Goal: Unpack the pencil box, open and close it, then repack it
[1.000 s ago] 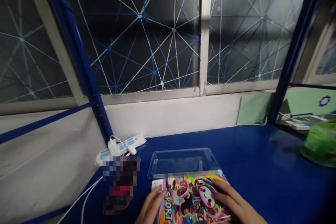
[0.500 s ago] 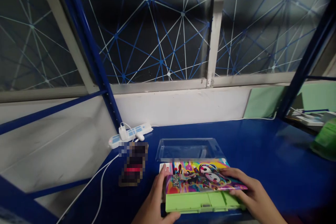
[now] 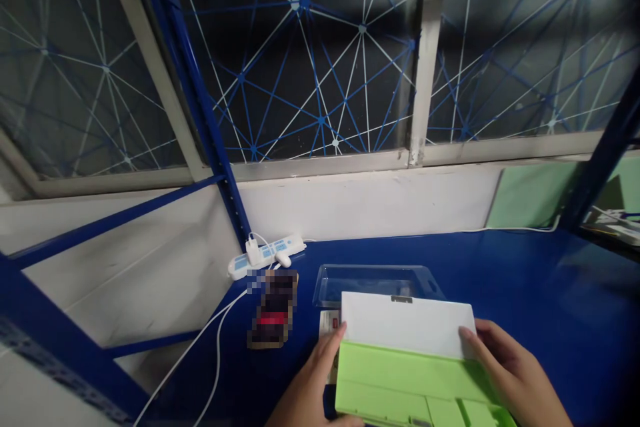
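A green box (image 3: pixel 400 380) with a white lid inside (image 3: pixel 406 324) stands open in front of me, the lid tipped up and facing me. My left hand (image 3: pixel 313 383) grips the box's left edge, thumb at the hinge line. My right hand (image 3: pixel 515 377) grips its right edge, fingers curled round the lid's corner. Behind the box lies a clear plastic blister tray (image 3: pixel 375 278) on the blue shelf (image 3: pixel 525 280). A small white card (image 3: pixel 329 323) shows just left of the lid.
A white power strip (image 3: pixel 267 255) with plugs and white cables lies at the shelf's back left. A blurred dark item (image 3: pixel 274 310) rests beside it. Blue rack uprights (image 3: pixel 200 93) and a patterned window (image 3: pixel 320 67) stand behind. Green items sit far right.
The colourful lid has swung up, so its white inside now faces me and the printed top is hidden. Both hands stayed on the box's sides. The camera tilted down and left.
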`<state>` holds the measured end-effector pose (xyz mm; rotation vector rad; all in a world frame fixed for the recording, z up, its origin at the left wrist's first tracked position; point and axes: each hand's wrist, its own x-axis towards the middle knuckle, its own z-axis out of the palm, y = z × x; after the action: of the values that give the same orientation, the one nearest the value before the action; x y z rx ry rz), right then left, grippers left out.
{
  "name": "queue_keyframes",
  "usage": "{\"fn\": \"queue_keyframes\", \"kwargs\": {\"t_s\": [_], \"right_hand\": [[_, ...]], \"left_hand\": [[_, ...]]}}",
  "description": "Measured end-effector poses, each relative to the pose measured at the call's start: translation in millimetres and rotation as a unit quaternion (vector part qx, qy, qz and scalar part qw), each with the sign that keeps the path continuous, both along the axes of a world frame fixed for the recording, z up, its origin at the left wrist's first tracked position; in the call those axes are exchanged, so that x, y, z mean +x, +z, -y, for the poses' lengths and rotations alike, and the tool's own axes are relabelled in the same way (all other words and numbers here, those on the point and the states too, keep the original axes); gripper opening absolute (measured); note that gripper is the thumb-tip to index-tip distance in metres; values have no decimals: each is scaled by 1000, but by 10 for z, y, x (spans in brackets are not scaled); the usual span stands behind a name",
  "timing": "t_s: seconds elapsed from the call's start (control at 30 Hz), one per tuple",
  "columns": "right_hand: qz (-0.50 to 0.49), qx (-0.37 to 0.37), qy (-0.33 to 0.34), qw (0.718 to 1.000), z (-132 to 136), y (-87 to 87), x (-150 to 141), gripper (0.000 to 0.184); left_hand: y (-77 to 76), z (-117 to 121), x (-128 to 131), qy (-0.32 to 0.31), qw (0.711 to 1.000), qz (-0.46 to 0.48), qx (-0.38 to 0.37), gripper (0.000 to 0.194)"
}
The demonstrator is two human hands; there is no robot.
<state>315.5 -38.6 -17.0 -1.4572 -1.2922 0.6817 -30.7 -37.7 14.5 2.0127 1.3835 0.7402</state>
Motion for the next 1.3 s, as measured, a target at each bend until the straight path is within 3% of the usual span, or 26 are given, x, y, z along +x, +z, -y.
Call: {"fn": "queue_keyframes", "kwargs": {"t_s": [0.13,0.33,0.5,0.6,0.73,0.93,1.07,1.17,1.3], "right_hand": [[-36,35,-30,998,-42,-45,4,56],[-38,41,-45,997,6,-44,10,54],[84,51,-27,995,0,-30,79,33],[127,79,-18,989,-15,-21,150,35],[114,61,28,991,14,28,193,35],[81,19,153,985,57,80,114,30],[137,46,130,981,9,-45,115,56],[99,23,140,985,-32,-140,145,80],[87,0,164,983,-48,-154,151,92]], "left_hand": [[24,60,-55,-18,1000,-13,8,94],[-34,57,-84,-15,999,-22,29,100],[-159,-7,-92,-20,998,-30,51,92],[-239,-17,-95,-45,994,-39,88,82],[-339,9,-93,-43,987,-66,140,82],[-390,-4,-84,25,969,-122,215,86],[-321,11,-62,20,974,-135,181,106],[-296,44,-27,52,977,-126,164,120],[-348,47,7,90,972,-112,186,132]]}}
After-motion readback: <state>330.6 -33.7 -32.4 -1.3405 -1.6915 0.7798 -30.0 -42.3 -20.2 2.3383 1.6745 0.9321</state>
